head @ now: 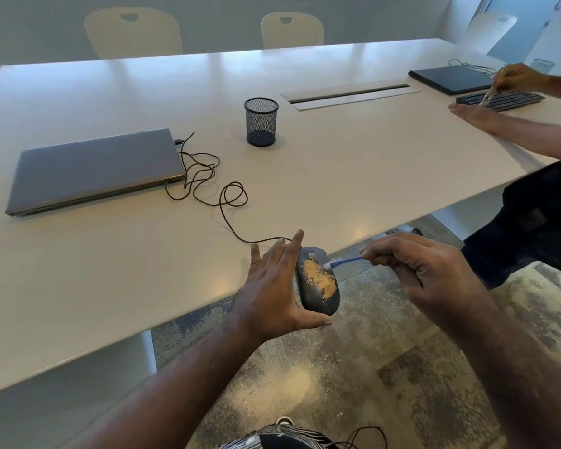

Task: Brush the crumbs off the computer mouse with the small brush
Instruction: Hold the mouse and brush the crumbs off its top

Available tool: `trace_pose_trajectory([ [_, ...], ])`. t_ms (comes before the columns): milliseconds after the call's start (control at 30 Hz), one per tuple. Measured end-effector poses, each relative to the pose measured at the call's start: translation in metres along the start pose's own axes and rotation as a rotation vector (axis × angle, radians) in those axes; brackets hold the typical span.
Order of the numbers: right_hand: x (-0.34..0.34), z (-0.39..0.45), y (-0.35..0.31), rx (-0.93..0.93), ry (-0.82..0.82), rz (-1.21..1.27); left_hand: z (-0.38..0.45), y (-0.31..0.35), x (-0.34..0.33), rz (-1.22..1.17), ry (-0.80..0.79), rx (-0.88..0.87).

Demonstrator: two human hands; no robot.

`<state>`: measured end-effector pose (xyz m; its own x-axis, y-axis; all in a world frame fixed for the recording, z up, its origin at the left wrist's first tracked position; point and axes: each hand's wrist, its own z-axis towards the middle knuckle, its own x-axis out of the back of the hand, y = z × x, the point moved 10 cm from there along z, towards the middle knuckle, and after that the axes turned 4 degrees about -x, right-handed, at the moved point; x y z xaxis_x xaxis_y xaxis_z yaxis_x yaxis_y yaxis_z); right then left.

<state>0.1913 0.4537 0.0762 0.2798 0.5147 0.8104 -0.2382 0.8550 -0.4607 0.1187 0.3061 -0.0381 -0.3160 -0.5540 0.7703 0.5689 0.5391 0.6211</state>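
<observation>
A dark grey computer mouse is held in the air just past the table's near edge, tilted on its side. A patch of tan crumbs covers its top. My left hand grips the mouse from the left, fingers stretched along it and thumb under its rear end. My right hand pinches a small blue brush by its handle. The brush's white bristle tip touches the mouse's upper right side, next to the crumbs. The mouse's black cable loops across the table.
On the white table lie a closed grey laptop at the left and a black mesh pen cup in the middle. At the far right another person's hands work over a black keyboard beside a dark laptop. Chairs stand behind.
</observation>
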Motion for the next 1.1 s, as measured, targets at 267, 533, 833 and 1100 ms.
trace_pose_trajectory([
  [267, 0.001, 0.000, 0.008, -0.029, -0.018, -0.013, 0.001, -0.004, 0.003, 0.010, 0.022, 0.003],
  [533, -0.005, -0.002, 0.009, -0.037, -0.050, -0.002, 0.002, -0.005, 0.004, 0.008, 0.027, 0.005],
  [833, -0.001, -0.004, 0.005, -0.021, 0.001, 0.017, 0.004, -0.006, 0.005, -0.005, 0.038, 0.009],
  [1100, 0.006, -0.007, 0.007, -0.027, 0.067, 0.030, 0.004, -0.009, 0.007, -0.012, 0.044, 0.019],
])
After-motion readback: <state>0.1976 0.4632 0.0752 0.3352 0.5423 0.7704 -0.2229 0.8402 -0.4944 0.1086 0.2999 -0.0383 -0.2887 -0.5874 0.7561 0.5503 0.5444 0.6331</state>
